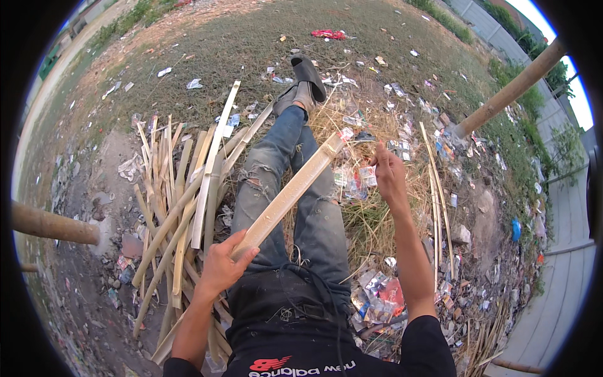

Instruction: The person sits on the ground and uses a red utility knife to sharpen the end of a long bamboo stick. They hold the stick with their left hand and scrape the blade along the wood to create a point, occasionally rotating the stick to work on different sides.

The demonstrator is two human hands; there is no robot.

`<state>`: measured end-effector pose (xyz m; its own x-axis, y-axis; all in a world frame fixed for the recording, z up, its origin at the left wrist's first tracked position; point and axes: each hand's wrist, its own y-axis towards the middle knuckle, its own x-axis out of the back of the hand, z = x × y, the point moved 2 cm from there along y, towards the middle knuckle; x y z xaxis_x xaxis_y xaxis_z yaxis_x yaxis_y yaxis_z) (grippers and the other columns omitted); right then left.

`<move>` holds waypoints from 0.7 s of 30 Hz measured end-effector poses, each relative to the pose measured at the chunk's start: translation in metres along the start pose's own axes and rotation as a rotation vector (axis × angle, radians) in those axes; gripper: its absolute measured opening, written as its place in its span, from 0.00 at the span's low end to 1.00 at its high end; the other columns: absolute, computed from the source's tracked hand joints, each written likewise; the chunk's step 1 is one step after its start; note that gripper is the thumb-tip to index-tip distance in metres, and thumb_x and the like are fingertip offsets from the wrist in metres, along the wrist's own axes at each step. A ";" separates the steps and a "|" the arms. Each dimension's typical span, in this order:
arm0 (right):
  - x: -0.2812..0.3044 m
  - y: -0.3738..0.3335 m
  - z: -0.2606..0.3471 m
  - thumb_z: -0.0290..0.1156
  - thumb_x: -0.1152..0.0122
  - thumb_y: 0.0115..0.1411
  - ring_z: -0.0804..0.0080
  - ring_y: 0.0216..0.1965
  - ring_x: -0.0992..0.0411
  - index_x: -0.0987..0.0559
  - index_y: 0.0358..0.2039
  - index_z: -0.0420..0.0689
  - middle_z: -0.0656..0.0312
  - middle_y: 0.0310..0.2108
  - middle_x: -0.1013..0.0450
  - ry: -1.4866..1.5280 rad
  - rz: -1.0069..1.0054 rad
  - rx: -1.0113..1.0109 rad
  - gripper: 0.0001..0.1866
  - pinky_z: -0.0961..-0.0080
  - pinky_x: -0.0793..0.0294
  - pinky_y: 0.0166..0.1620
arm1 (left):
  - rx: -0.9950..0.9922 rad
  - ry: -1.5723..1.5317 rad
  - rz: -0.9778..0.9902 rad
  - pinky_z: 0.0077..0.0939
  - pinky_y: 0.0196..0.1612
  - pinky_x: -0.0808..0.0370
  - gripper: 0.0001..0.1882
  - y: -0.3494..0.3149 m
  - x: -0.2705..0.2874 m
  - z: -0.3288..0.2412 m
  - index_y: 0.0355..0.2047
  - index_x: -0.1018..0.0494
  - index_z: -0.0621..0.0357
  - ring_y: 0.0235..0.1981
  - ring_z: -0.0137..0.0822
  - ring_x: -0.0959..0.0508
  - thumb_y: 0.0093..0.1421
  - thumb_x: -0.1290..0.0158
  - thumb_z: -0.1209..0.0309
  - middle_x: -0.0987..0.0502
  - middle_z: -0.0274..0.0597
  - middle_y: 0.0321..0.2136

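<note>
My left hand (225, 262) is closed round the near end of a split bamboo strip (290, 196). The strip slants up and to the right across my legs, with its pale hollow inner face showing and a node near the far end. My right hand (389, 176) is raised to the right of that far end, apart from it. Its fingers are curled together, and what they hold, if anything, I cannot make out. Below the strip are my outstretched legs in torn jeans (260, 182), the feet crossed in grey shoes (308, 78).
A pile of bamboo strips and poles (166, 232) lies to my left. Thin bamboo slivers (434, 207) lie on the right, by dry shavings (370, 220) and scattered litter (383, 295). Bamboo posts stand at the left (56, 224) and right (512, 88). A grey wall (565, 251) runs along the right.
</note>
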<state>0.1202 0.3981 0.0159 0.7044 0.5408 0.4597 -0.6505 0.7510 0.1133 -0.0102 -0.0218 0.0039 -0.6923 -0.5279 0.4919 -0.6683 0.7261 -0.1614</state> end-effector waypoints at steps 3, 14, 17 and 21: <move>-0.035 -0.026 0.021 0.56 0.41 0.74 0.82 0.24 0.40 0.22 0.29 0.41 0.71 0.19 0.38 0.026 0.124 0.052 0.29 0.74 0.41 0.29 | -0.117 0.023 -0.020 0.38 0.46 0.19 0.29 0.008 -0.004 -0.013 0.58 0.23 0.69 0.42 0.53 0.12 0.66 0.35 0.57 0.15 0.63 0.41; -0.098 -0.078 0.042 0.39 0.36 0.73 0.88 0.26 0.41 0.16 0.44 0.38 0.76 0.22 0.33 0.358 0.371 -0.066 0.15 0.78 0.40 0.28 | -0.013 0.011 0.018 0.42 0.48 0.19 0.30 0.019 -0.014 -0.016 0.57 0.23 0.70 0.46 0.59 0.14 0.66 0.35 0.56 0.17 0.66 0.45; -0.107 -0.086 0.039 0.45 0.38 0.73 0.78 0.22 0.32 0.17 0.40 0.38 0.67 0.20 0.28 0.211 0.376 0.032 0.19 0.69 0.34 0.28 | -0.095 0.061 -0.044 0.45 0.47 0.19 0.31 0.018 -0.015 -0.015 0.57 0.23 0.69 0.44 0.61 0.14 0.65 0.34 0.54 0.16 0.66 0.43; -0.095 -0.101 0.051 0.54 0.46 0.74 0.48 0.25 0.23 0.21 0.36 0.39 0.47 0.21 0.24 -0.394 0.310 0.249 0.27 0.51 0.29 0.30 | -0.119 0.148 -0.112 0.45 0.44 0.19 0.31 0.019 -0.014 -0.015 0.57 0.23 0.70 0.42 0.62 0.14 0.65 0.34 0.54 0.16 0.67 0.40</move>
<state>0.1043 0.2516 0.0054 0.3416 0.5034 0.7936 -0.8913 0.4415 0.1035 -0.0094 0.0060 0.0069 -0.5620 -0.5443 0.6228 -0.6959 0.7181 -0.0004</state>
